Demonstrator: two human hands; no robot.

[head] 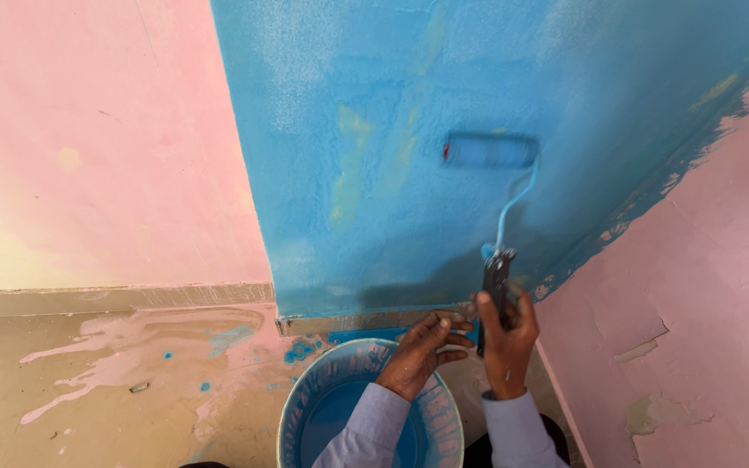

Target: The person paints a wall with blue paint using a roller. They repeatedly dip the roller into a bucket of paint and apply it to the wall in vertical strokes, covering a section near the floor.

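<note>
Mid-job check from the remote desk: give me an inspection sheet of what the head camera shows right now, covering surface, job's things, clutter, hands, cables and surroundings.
Surface: blue-painted wall section, patchy, with yellowish spots showing through.
Job's things: paint roller, blue sleeve against the wall, dark handle below; round bucket of blue paint on the floor.
Clutter: pink paint spill and blue drips on the floor.
Hands: right hand grips the roller handle; left hand sits over the bucket, fingertips close beside the handle, holding nothing that shows.
Cables: nothing seen.
Surroundings: pink wall at left; peeling pink wall at right; tan floor.
</note>
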